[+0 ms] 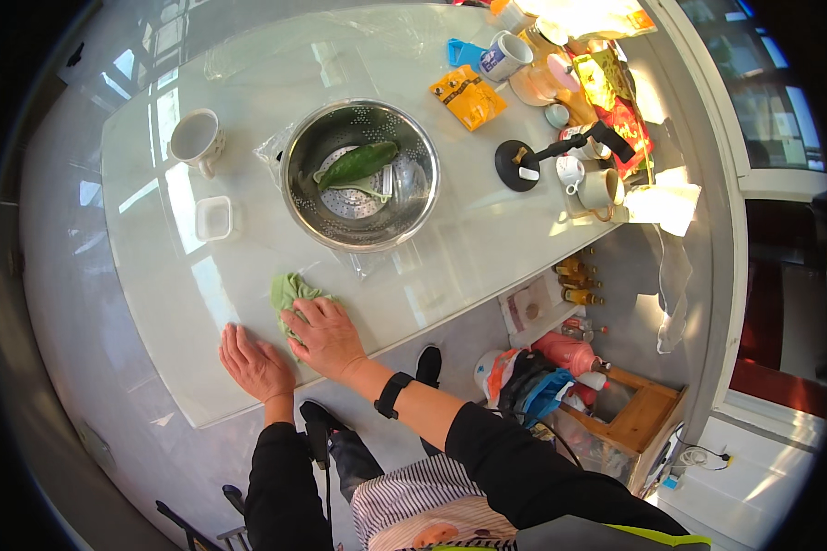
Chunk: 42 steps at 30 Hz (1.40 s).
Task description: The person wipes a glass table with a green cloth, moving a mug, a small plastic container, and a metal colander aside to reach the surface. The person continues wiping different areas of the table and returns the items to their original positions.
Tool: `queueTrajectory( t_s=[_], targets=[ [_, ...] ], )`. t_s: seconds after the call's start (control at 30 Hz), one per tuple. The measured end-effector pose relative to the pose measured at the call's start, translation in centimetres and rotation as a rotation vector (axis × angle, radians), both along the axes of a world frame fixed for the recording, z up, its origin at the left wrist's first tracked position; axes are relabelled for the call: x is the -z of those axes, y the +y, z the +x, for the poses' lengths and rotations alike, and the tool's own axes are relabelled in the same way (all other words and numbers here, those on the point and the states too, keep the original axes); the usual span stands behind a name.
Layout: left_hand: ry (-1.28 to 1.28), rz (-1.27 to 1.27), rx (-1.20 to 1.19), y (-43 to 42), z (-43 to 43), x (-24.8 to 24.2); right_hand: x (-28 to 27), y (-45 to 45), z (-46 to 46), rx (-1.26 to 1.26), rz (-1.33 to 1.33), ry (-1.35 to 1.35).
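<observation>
My right hand [325, 335] presses a crumpled green cloth [291, 292] against the glossy pale tabletop [413, 289], close to the near edge. To its left, my left hand [253, 363] rests palm down on the table, holding nothing, with its fingers lying close together and the thumb apart. Beyond the cloth stands a steel colander [413, 200]. Inside it lie a green cucumber-like vegetable [360, 164] and a pale green peeler [380, 190], partly under the vegetable. Clear plastic film [269, 153] shows beside and beneath the colander.
A mug [196, 138] and a small white plastic tub [213, 219] stand at the left. On the right are a black phone stand [518, 165], an orange packet [468, 98], a paper cup [504, 58], a beige mug [601, 189] and several jars. Bottles [580, 281] sit below the table's right edge.
</observation>
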<state>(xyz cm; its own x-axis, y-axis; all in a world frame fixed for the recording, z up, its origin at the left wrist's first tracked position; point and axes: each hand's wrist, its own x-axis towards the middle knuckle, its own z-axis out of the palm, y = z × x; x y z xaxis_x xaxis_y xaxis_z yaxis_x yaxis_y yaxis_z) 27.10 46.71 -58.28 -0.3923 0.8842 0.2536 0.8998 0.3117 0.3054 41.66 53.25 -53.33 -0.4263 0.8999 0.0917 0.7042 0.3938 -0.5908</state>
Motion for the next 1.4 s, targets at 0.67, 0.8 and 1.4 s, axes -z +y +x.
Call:
queueTrajectory(
  t_s=[0.67, 0.8, 1.4],
  targets=[
    [-0.052, -0.097, -0.064, -0.3, 0.0, 0.1, 3.8, 11.5, 33.9, 0.747, 0.3, -0.383],
    [-0.041, -0.115, -0.064, -0.6, -0.2, 0.2, 4.5, 11.6, 34.3, 0.769, 0.335, -0.333],
    [0.318, -0.528, -0.493, 0.5, 4.1, -1.9, 3.5, 11.7, 34.3, 0.798, 0.237, -0.259]
  ],
)
